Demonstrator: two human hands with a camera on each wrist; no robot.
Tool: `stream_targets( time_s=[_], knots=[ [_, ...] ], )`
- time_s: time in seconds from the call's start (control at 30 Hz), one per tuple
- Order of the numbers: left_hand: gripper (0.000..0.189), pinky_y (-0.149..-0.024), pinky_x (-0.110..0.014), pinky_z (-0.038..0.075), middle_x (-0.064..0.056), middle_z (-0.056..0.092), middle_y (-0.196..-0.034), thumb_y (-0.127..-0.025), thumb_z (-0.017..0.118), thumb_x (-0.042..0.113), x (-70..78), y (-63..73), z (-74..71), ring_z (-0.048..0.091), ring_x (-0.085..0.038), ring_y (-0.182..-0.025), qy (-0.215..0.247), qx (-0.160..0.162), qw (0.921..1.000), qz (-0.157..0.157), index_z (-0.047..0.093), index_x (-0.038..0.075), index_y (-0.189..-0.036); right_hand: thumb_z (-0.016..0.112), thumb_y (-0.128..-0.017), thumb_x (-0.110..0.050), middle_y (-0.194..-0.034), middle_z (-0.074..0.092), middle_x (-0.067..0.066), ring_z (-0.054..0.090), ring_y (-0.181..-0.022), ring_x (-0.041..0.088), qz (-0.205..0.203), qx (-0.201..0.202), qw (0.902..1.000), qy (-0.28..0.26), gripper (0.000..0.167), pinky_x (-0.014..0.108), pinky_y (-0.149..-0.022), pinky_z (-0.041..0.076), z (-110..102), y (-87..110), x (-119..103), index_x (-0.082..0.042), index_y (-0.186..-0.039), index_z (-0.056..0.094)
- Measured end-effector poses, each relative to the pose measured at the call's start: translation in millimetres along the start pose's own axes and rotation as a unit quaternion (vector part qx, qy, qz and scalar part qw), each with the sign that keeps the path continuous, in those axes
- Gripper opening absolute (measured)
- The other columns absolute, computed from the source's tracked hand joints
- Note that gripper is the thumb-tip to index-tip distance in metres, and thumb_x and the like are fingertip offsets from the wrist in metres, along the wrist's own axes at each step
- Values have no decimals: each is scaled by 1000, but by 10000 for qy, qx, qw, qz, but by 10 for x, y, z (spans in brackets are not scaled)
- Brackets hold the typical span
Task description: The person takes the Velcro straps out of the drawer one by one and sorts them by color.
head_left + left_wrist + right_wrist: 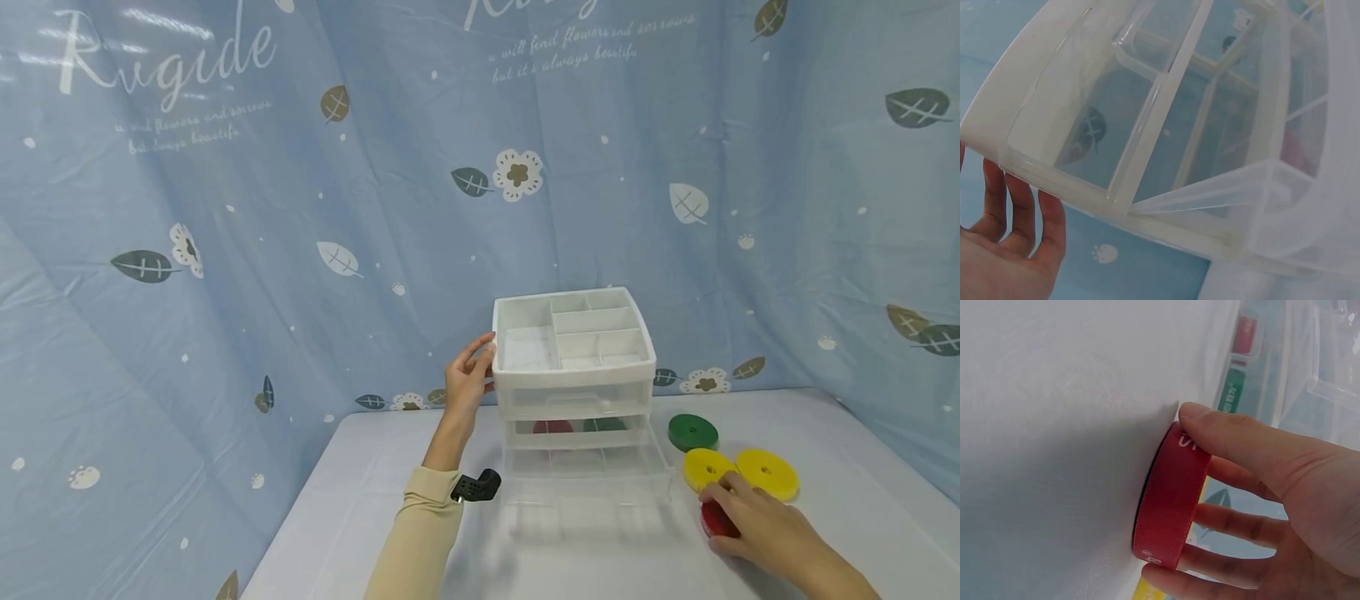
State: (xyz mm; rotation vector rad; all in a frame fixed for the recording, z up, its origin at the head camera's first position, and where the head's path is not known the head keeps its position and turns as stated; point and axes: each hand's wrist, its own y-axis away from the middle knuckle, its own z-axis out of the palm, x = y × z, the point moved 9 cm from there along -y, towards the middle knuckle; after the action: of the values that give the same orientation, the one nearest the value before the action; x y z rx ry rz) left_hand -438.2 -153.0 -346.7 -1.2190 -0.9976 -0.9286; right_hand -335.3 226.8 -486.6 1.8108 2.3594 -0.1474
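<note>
A white desktop organizer [576,377] with clear drawers stands on the table, its low clear drawer [588,512] pulled out toward me. My left hand [467,383] rests its fingers against the organizer's left side; the left wrist view shows those fingers [1019,206] along the edge of the frame. To the right of the drawer, my right hand [772,527] grips a red strap tape roll [717,521] by its rim. In the right wrist view white lettering shows on this roll [1169,500], with thumb and fingers spread around it close to the tabletop.
Two yellow rolls [767,475] lie just beyond my right hand, with a green roll [693,432] behind them. Red [553,427] and green [604,424] rolls show through the organizer's clear front. A blue patterned curtain [420,208] hangs behind the white table [352,500].
</note>
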Motion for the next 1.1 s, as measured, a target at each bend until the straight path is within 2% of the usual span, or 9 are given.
stream_targets(
  time_s=[0.17, 0.37, 0.57, 0.73, 0.83, 1.0, 1.1],
  knots=[
    [36, -70, -30, 58, -13, 67, -99, -92, 66, 45, -5, -11, 12, 66, -10, -78, 3, 102, 9999, 13, 67, 31, -126, 83, -67, -53, -109, 53, 5, 51, -80, 20, -41, 0, 10000, -26, 57, 40, -62, 54, -17, 24, -12, -22, -110, 63],
    [35, -67, -29, 56, -1, 64, -86, -95, 64, 40, -5, -18, 9, 63, -8, -75, 18, 202, 9998, 46, 66, 27, -128, 84, -69, -49, -108, 51, 5, 51, -78, 20, -272, 91, 9994, 170, 58, 38, -63, 54, -53, 14, -94, -19, -113, 61],
    [37, -67, -32, 56, -1, 63, -85, -96, 63, 40, -25, -10, 19, 61, -9, -76, 43, 188, 9998, 54, 64, 27, -130, 82, -73, -49, -107, 51, 6, 52, -79, 21, -299, 76, 9990, 318, 58, 39, -60, 54, -21, 30, -126, -17, -115, 60],
    [35, -67, -30, 56, 2, 62, -82, -95, 63, 42, -27, -3, 14, 62, -9, -75, 37, 261, 9996, 94, 66, 29, -128, 82, -74, -49, -106, 51, 8, 51, -80, 22, -287, 82, 9988, 388, 59, 39, -61, 54, -22, 42, -155, -14, -117, 60],
    [35, -65, -29, 56, 3, 62, -82, -95, 63, 42, -24, 1, 16, 62, -9, -75, 24, 275, 9995, 147, 66, 28, -127, 82, -73, -49, -105, 53, 7, 51, -84, 24, -288, 133, 9984, 478, 57, 44, -67, 53, -46, 49, -213, -16, -114, 60],
    [32, -65, -28, 56, 2, 62, -82, -95, 63, 42, -16, 12, 11, 61, -9, -75, -23, 298, 9994, 177, 67, 31, -125, 82, -72, -50, -112, 61, 2, 56, -107, 29, -544, 407, 9966, 470, 50, 60, -85, 49, -110, 82, -459, -21, -110, 65],
    [30, -65, -28, 56, 2, 63, -84, -96, 62, 43, -9, 11, 18, 61, -10, -76, -35, 281, 9995, 166, 67, 33, -124, 80, -75, -48, -113, 63, 0, 59, -107, 26, -754, 408, 9960, 266, 44, 59, -89, 50, -139, 105, -647, -20, -108, 68]
  ],
)
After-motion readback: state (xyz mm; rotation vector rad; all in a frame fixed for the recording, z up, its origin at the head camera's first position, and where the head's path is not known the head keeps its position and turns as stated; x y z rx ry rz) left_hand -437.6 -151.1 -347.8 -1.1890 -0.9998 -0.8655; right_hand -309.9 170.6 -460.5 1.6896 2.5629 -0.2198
